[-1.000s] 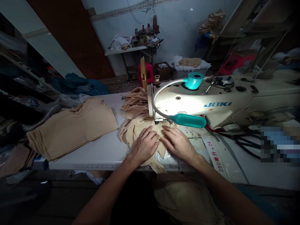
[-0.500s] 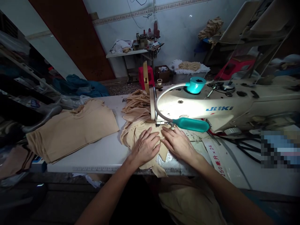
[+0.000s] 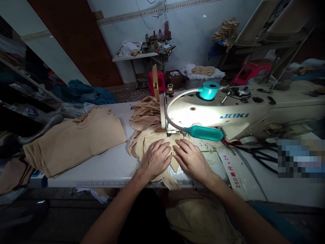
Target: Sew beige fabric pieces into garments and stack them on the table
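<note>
A beige fabric piece (image 3: 139, 144) lies bunched under the needle area of a white JUKI sewing machine (image 3: 205, 115). My left hand (image 3: 156, 157) rests flat on it, just front-left of the presser foot (image 3: 169, 134), fingers stretched out. My right hand (image 3: 191, 156) lies on the fabric's right side, its fingers also extended and slightly spread. Between the hands a pointed fabric end shows, and another strip hangs over the table's front edge. A teal lamp (image 3: 205, 133) on a bent neck lights the spot from above. The fabric directly beneath my palms is hidden.
Left on the white table (image 3: 101, 169) lies a stack of folded beige fabric (image 3: 76, 139). Gathered beige cloth (image 3: 147, 110) sits behind the needle area. Black cables (image 3: 264, 157) and a lettered white strip (image 3: 232, 169) are on the right. Farther back stands another sewing machine (image 3: 151, 44).
The whole view has shifted slightly, so the scene sits a little farther left. My right hand's fingers lie a bit nearer to me, off the presser foot area; the left hand stays on the fabric.
</note>
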`<state>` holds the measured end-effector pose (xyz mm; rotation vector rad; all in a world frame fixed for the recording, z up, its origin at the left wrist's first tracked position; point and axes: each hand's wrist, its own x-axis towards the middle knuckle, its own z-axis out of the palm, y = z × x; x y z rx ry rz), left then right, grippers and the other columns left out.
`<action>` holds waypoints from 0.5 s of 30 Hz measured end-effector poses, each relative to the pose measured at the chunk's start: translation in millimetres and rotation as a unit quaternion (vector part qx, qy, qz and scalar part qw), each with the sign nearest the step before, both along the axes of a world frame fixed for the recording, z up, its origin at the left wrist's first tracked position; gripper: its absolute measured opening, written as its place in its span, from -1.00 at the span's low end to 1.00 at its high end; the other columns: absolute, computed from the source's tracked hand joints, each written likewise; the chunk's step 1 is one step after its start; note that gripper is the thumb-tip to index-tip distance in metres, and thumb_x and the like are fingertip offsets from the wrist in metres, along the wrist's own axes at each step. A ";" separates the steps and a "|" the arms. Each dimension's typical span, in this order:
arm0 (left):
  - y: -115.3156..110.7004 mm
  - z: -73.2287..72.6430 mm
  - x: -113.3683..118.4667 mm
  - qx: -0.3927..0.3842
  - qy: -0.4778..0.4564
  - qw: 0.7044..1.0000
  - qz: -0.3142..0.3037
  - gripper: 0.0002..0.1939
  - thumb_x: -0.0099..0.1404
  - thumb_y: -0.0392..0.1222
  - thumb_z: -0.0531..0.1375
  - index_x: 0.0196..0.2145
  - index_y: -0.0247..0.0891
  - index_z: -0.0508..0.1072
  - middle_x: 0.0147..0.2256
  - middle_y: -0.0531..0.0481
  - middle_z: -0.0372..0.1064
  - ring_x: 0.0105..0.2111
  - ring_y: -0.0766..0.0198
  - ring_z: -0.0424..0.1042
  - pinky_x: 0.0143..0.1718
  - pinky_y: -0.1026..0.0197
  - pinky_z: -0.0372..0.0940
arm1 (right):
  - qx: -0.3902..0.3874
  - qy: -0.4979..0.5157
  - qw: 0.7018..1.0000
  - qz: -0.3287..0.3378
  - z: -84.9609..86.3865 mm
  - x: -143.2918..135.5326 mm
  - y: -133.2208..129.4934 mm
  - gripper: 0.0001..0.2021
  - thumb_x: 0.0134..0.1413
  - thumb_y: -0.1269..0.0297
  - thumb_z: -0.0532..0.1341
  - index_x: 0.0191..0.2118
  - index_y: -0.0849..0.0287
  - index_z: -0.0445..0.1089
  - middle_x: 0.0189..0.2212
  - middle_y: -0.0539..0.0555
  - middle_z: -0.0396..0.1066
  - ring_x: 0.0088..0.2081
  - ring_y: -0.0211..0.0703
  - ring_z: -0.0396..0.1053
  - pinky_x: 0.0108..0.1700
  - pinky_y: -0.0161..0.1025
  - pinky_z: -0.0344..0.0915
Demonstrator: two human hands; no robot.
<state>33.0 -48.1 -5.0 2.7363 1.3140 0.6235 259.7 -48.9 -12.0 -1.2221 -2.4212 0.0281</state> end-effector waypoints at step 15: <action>4.0 2.9 8.3 -0.001 0.002 1.000 0.030 -0.72 0.57 -0.17 0.14 0.13 -0.23 0.51 0.24 -0.16 0.45 0.34 -0.07 0.30 0.38 -0.15 0.27 | -0.016 0.039 0.999 0.003 -2.9 4.1 5.7 -0.61 0.53 0.16 0.13 0.30 0.16 0.44 0.31 0.30 0.40 0.36 0.26 0.29 0.31 0.23 0.38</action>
